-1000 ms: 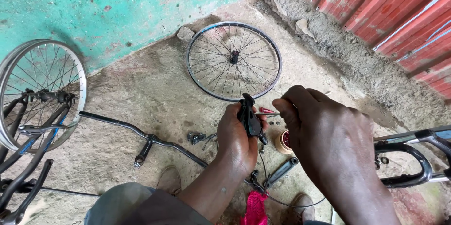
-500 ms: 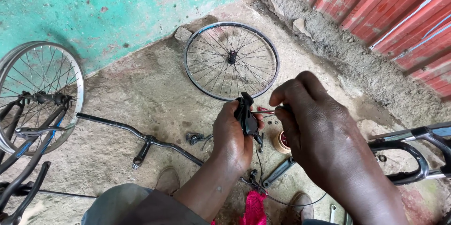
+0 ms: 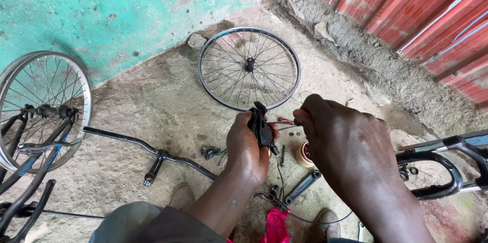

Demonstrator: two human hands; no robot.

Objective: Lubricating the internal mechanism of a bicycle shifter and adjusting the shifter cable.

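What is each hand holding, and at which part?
Left hand grips the black brake lever around its body. Right hand pinches its thin cable end.

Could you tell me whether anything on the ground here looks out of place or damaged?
Nothing looks broken, but a bare wheel lies flat with no tyre, and loose handlebars, a crank arm and small fittings lie scattered around it.

— What sort of place is this?
— Probably an open-air bicycle repair spot: a loose wheel (image 3: pixel 248 68), handlebar (image 3: pixel 147 150), fork (image 3: pixel 441 172) and small parts lie on a rough concrete floor (image 3: pixel 152 95).
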